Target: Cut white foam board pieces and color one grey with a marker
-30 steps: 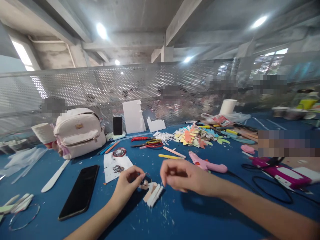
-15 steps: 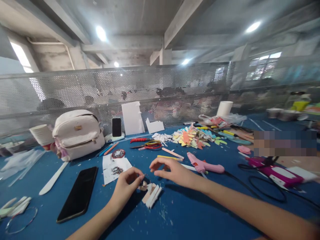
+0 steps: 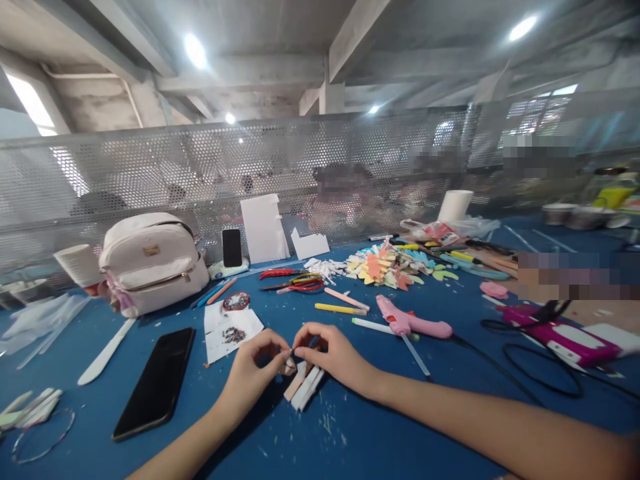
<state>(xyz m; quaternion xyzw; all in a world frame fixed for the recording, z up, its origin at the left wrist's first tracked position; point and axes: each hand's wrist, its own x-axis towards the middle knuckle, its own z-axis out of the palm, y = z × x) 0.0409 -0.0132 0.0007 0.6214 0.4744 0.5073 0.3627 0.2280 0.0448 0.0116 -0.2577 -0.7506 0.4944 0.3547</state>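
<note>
My left hand (image 3: pixel 254 367) is closed in a pinch, thumb against fingers. My right hand (image 3: pixel 336 355) pinches too, and its fingertips meet those of the left. Between them is something tiny and dark, too small to name. Just under the fingertips, a small piece of white and tan strips (image 3: pixel 306 388) lies on the blue table; my fingers partly cover it. Beyond my left hand is a white paper sheet (image 3: pixel 214 333) with dark bits (image 3: pixel 233 335) and a round red-rimmed container (image 3: pixel 236 301).
A pink glue gun (image 3: pixel 417 325) with a black cord lies to the right. On the left are a black phone (image 3: pixel 155 383) and a pale backpack (image 3: pixel 150 267). Red-handled scissors (image 3: pixel 307 285), markers (image 3: pixel 340 309) and a heap of coloured paper cutouts (image 3: pixel 383 265) lie farther back.
My right hand has moved left and down, and its fingertips have closed in beside the left hand's. The left hand has barely moved. The view has shifted slightly.
</note>
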